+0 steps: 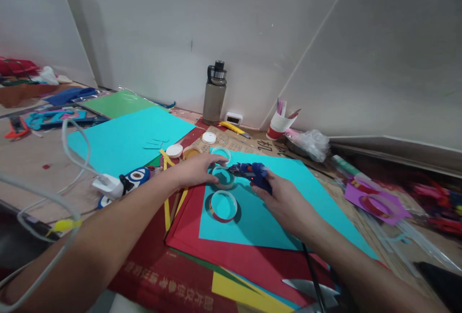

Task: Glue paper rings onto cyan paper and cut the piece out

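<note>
My right hand is wrapped round a blue hot glue gun, its nozzle pointing left over the middle paper ring. At that ring's left edge, my left hand has its thumb and a finger curled on it. The ring is pale inside and lies on a turquoise sheet. Behind it is another pale ring, close to my left fingertips. Nearest me lies a third ring with a red and gold outer band, touched by neither hand.
A grey bottle, a paper cup of pencils and a yellow utility knife stand or lie by the wall. White lids are left of the rings. A power plug with white cable is at left. Purple paper lies at right.
</note>
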Demonstrator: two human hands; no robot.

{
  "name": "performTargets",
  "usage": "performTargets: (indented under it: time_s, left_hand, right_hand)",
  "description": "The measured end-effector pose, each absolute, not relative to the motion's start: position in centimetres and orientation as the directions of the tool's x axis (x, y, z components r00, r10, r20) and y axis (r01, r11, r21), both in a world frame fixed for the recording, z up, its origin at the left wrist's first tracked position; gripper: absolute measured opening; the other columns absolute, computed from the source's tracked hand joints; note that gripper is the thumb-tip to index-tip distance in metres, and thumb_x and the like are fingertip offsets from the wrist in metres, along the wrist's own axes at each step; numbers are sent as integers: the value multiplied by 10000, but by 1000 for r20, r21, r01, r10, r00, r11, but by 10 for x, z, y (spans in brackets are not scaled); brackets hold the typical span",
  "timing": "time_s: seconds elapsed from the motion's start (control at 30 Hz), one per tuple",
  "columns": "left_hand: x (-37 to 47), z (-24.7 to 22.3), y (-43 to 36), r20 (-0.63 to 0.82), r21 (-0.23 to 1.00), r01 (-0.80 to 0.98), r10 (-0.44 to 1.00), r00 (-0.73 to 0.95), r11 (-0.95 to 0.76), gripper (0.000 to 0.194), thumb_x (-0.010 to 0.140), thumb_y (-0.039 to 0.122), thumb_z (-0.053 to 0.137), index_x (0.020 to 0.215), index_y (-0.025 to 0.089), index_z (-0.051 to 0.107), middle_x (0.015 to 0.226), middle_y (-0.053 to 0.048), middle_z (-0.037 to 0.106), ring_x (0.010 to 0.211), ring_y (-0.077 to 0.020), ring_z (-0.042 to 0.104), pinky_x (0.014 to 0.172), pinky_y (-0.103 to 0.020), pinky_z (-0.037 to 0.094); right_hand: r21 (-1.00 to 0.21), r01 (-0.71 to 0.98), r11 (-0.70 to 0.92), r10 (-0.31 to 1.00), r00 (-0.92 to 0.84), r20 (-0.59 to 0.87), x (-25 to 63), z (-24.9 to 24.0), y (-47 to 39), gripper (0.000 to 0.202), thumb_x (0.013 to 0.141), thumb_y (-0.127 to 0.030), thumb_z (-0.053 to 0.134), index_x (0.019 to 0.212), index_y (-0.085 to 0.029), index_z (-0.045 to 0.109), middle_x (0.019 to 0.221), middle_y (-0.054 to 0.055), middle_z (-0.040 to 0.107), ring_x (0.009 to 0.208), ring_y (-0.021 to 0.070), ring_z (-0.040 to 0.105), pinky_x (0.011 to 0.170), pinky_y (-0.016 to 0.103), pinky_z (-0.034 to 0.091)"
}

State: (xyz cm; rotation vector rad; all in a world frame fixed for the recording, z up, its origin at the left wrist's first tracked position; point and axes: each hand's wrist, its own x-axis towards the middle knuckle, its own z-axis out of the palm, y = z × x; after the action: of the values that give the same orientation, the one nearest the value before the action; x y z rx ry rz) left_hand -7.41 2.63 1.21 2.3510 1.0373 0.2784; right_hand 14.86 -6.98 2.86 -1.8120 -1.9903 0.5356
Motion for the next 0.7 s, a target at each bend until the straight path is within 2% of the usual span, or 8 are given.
performTargets:
  time_s: [0.17,0.3,0.53,0.7]
  left_hand:
    - [-75,8,31,-20,548,618,729,684,-564,624,736,315,683,1332,255,510,1322,-37,577,1169,-222,540,984,-317,413]
    - [-74,11,29,-21,568,601,721,693,-562,615,736,274,672,1328,229,515,1319,-45,584,1167,-219,548,966,-304,430]
    - [-73,12,27,-22,561,620,739,674,-549,678,728,254,672,1374,247,465,1379,-42,541,1245,-234,503,1025,-339,401]
    - [-74,11,28,-35,583,608,731,681,-539,714,731,262,673,1401,219,429,1362,-49,556,1242,-231,508,993,-318,427]
  right_hand:
    - [-466,881,82,997,-74,37,147,26,-67,283,906,-296,500,1137,-153,579,1087,131,668,996,258,619,792,312,428]
    - [-420,902,94,995,-80,51,145,20,-64,272,907,-293,502,1129,-156,579,1076,129,666,973,252,621,765,304,420]
    - [-372,920,122,992,-107,59,139,17,-60,240,905,-262,513,1112,-156,574,1093,123,660,973,244,616,776,302,414]
    - [-346,925,154,988,-138,69,140,13,-58,181,912,-233,491,1057,-166,575,1045,108,658,931,230,618,731,289,406]
